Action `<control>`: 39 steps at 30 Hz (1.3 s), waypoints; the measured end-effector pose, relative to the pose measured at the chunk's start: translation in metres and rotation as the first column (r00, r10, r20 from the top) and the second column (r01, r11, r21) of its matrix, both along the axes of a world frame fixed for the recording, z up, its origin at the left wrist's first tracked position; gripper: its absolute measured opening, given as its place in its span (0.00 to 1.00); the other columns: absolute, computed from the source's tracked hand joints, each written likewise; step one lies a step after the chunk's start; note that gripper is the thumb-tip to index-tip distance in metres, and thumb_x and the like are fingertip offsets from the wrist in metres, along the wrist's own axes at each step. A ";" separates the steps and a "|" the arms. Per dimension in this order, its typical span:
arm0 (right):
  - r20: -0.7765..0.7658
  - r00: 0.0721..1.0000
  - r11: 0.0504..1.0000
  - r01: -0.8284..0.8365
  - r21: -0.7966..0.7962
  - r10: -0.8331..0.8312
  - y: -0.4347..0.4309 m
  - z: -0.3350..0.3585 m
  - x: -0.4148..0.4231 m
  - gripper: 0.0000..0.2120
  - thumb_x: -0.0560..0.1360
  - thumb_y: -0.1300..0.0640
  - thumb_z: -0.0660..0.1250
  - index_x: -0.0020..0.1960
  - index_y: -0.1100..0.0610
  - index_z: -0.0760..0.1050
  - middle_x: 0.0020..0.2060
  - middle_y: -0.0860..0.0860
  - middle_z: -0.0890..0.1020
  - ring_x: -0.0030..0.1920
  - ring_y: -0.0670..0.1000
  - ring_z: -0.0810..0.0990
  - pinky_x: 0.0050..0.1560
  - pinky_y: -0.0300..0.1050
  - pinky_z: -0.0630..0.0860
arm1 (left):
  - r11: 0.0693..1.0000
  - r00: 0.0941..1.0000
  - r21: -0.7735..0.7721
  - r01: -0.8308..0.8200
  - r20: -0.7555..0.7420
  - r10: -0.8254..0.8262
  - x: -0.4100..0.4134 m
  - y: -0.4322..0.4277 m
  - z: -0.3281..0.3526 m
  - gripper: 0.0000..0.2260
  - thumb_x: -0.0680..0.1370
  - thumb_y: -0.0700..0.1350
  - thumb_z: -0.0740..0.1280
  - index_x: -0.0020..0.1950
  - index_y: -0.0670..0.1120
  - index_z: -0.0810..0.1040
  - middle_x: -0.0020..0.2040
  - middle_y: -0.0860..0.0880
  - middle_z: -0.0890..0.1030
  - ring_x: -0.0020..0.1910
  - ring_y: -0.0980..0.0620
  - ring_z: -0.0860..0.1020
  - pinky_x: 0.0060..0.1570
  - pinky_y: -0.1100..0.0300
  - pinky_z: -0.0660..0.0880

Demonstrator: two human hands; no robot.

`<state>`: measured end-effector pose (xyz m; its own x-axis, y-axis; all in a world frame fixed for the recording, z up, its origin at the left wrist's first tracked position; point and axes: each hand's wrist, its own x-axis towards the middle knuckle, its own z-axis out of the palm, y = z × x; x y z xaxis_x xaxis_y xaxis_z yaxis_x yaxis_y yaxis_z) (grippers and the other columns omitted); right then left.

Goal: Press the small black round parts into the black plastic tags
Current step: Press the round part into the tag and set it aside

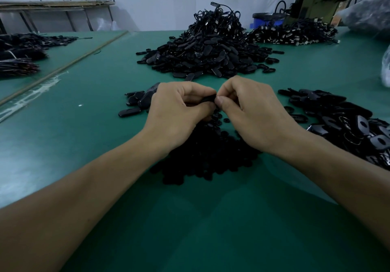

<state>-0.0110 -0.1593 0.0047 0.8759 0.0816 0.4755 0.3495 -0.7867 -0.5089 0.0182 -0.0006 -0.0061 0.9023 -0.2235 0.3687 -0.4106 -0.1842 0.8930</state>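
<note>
Both hands meet above the middle of the green table (84, 145). My left hand (177, 111) grips a black plastic tag (207, 99) with curled fingers. My right hand (249, 111) pinches the same tag at its right end, thumb pressed against it; any small round part there is hidden by the fingers. A heap of small black round parts (206, 155) lies under and between my wrists. A few tags (135, 103) lie just left of my left hand, and a spread of tags (341, 120) lies to the right.
A big pile of black tags (209, 54) rises behind my hands, with a further pile of corded pieces (295, 33) at the back right. Dark bundles (21, 54) sit at the far left. A machine (316, 3) and clear bags (367, 14) stand at the right edge.
</note>
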 end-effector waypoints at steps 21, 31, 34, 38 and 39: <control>-0.061 0.998 0.958 0.041 0.284 -0.025 0.006 -0.003 0.001 0.08 0.81 0.56 0.64 0.43 0.51 0.76 0.35 0.44 0.80 0.35 0.37 0.76 0.33 0.29 0.71 | 0.988 0.995 -0.151 0.012 -0.098 -0.028 -0.002 -0.004 0.003 0.10 0.73 0.33 0.75 0.50 0.46 0.85 0.41 0.46 0.87 0.41 0.49 0.86 0.48 0.58 0.83; -0.137 0.990 0.864 0.088 0.496 -0.023 0.009 -0.006 0.004 0.11 0.81 0.56 0.64 0.40 0.51 0.78 0.32 0.43 0.78 0.33 0.39 0.75 0.36 0.32 0.73 | 0.982 0.996 -0.187 0.013 -0.083 -0.029 -0.004 -0.008 0.002 0.11 0.73 0.32 0.75 0.49 0.47 0.84 0.42 0.48 0.87 0.42 0.52 0.86 0.45 0.63 0.81; -0.115 0.993 0.888 0.084 0.452 -0.035 0.008 -0.007 0.004 0.11 0.81 0.56 0.64 0.41 0.51 0.78 0.33 0.43 0.79 0.33 0.38 0.76 0.34 0.30 0.71 | 0.982 0.997 -0.191 -0.001 -0.078 -0.014 -0.005 -0.008 0.001 0.12 0.72 0.32 0.75 0.48 0.48 0.84 0.42 0.47 0.87 0.43 0.50 0.86 0.47 0.61 0.82; -0.022 0.997 0.936 0.072 0.346 -0.068 0.008 -0.005 0.001 0.09 0.80 0.57 0.66 0.42 0.53 0.79 0.31 0.43 0.79 0.30 0.36 0.76 0.30 0.28 0.68 | 0.982 0.997 -0.187 -0.030 -0.072 0.017 -0.003 -0.008 -0.001 0.11 0.72 0.32 0.76 0.50 0.46 0.85 0.45 0.45 0.87 0.46 0.46 0.86 0.52 0.52 0.82; -0.009 0.997 0.941 0.077 0.330 -0.079 0.008 -0.005 0.001 0.09 0.80 0.57 0.66 0.42 0.53 0.79 0.31 0.43 0.79 0.30 0.36 0.76 0.29 0.27 0.68 | 0.985 0.998 -0.168 -0.036 -0.061 0.026 -0.003 -0.008 -0.001 0.11 0.73 0.33 0.76 0.51 0.46 0.85 0.45 0.45 0.87 0.46 0.47 0.86 0.53 0.52 0.82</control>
<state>-0.0102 -0.1511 -0.0003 0.8712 -0.1489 0.4679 0.2963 -0.6003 -0.7429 0.0149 -0.0090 -0.0072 0.9288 -0.1339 0.3455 -0.3534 -0.0402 0.9346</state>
